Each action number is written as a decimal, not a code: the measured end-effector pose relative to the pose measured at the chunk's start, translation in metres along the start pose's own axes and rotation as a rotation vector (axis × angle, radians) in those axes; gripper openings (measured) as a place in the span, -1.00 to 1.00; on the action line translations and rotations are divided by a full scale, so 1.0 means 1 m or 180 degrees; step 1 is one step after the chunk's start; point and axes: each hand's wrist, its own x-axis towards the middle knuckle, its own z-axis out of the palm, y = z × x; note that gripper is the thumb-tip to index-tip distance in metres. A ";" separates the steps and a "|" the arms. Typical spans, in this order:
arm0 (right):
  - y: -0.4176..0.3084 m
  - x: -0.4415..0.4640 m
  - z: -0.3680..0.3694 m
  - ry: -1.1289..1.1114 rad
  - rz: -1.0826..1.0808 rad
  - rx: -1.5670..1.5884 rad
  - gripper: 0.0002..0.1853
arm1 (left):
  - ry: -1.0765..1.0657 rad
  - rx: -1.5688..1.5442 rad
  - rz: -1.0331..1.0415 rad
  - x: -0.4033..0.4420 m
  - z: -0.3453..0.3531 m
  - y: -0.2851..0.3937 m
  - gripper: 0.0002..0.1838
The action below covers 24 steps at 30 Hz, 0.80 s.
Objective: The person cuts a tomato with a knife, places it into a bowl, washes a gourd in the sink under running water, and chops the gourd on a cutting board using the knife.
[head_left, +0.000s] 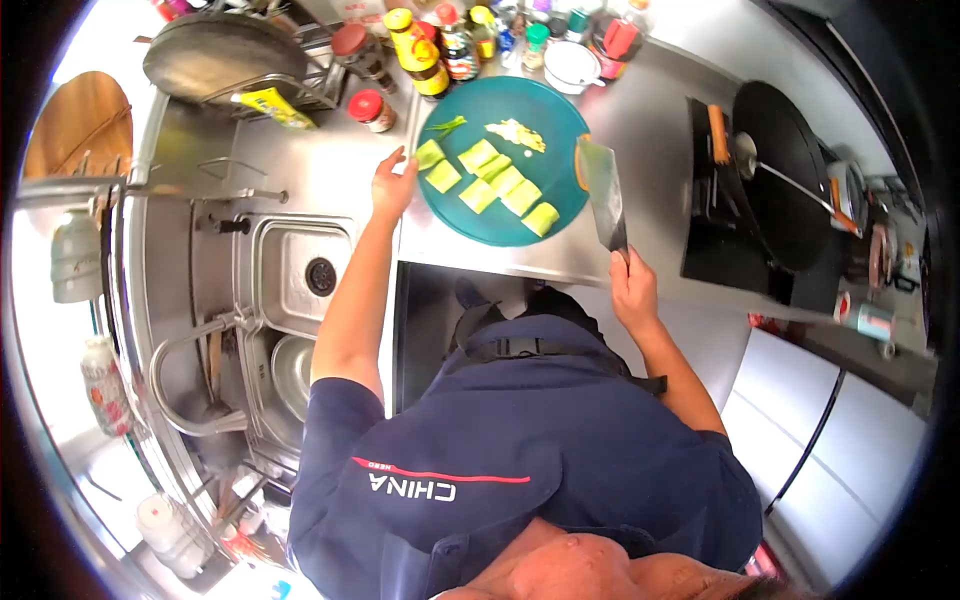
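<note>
A round teal cutting board lies on the counter before me, with an orange piece at its right rim. Several light green vegetable chunks rest on it, beside a small heap of chopped pale bits and a green sprig. My right hand grips the handle of a cleaver, whose broad blade stands over the board's right edge. At the board's left edge is my left hand, fingers partly spread and holding nothing visible; whether it touches the rim I cannot tell.
Seasoning bottles and a red-lidded jar stand behind the board, with a white cup. Left is a double sink with a faucet. A black wok sits on the stove at right, a ladle across it.
</note>
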 end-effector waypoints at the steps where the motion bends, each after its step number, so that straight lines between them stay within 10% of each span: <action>1: 0.003 0.004 0.002 -0.0054 -0.0092 0.0044 -0.68 | 0.0031 0.0170 -0.0113 0.000 -0.001 -0.010 -0.46; 10: -0.009 0.040 0.021 -0.0675 -0.0432 0.0532 -0.69 | 0.1303 -0.1258 -0.0394 -0.132 -0.050 0.018 -0.79; 12: -0.004 0.055 0.040 -0.0668 -0.1631 0.0474 -0.71 | 0.1474 -0.0695 -0.0380 -0.182 -0.087 0.043 -0.76; 15: -0.012 0.070 0.063 -0.1428 -0.1654 0.0602 -0.75 | 0.2064 -0.0459 -0.0541 -0.243 -0.123 0.047 -0.63; 18: -0.014 0.082 0.100 -0.1856 -0.2029 0.0612 -0.75 | 0.2677 -0.0840 -0.1939 -0.304 -0.161 0.042 -0.30; 24: -0.044 0.067 0.145 -0.2390 -0.2145 0.0692 -0.79 | 0.4107 -0.0744 -0.1371 -0.398 -0.197 -0.011 -0.58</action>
